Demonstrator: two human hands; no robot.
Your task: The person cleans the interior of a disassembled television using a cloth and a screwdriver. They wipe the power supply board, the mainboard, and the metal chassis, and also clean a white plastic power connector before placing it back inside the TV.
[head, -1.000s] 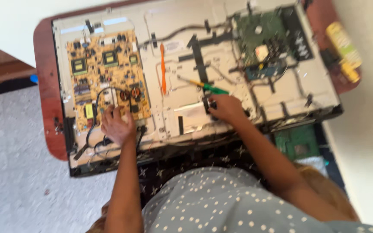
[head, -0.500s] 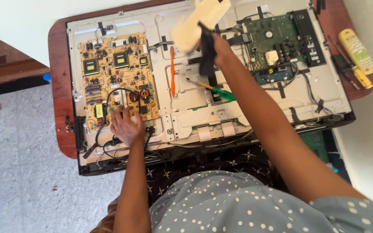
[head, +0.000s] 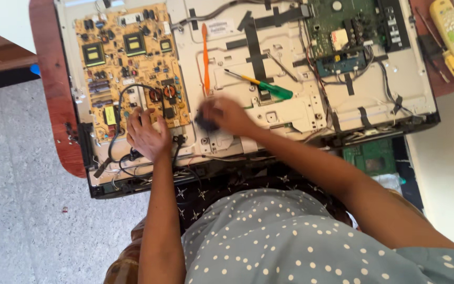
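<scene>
**A:** Fingers [head: 135, 118] of the left hand [head: 147, 134] are spread flat, nothing gripped. They are laid on the lower edge of the yellow power board [head: 130, 66], right by the black cable [head: 132, 89] looped over it.

**B:** Right hand?

**A:** Right hand [head: 227, 114] is blurred. Fingers are curled around a small dark object [head: 206, 120]; what it is can't be told. It is held against the metal back panel [head: 290, 105], at about 3 o'clock from the left hand, just beside it.

**B:** Tools?

**A:** Green-handled screwdriver [head: 261, 85] is lying loose on the panel, at 1 o'clock from the right hand, near but not touched. An orange strip [head: 205, 55] is laid lengthwise at 12 o'clock from that hand, apart from it.

**B:** Rest of the set?

**A:** Green main board [head: 350, 31] is mounted at the panel's 2 o'clock corner, with wires run off it and black tape strips [head: 253, 39] stuck across the metal. The opened flat-screen chassis is laid face down on a reddish-brown worktop [head: 53, 105].

**B:** Anything off the chassis?

**A:** A yellow remote [head: 450, 29] is seen on the worktop at the far 2 o'clock edge, well apart from both hands. A second green board [head: 369, 158] is seen below the chassis edge at 4 o'clock.
</scene>
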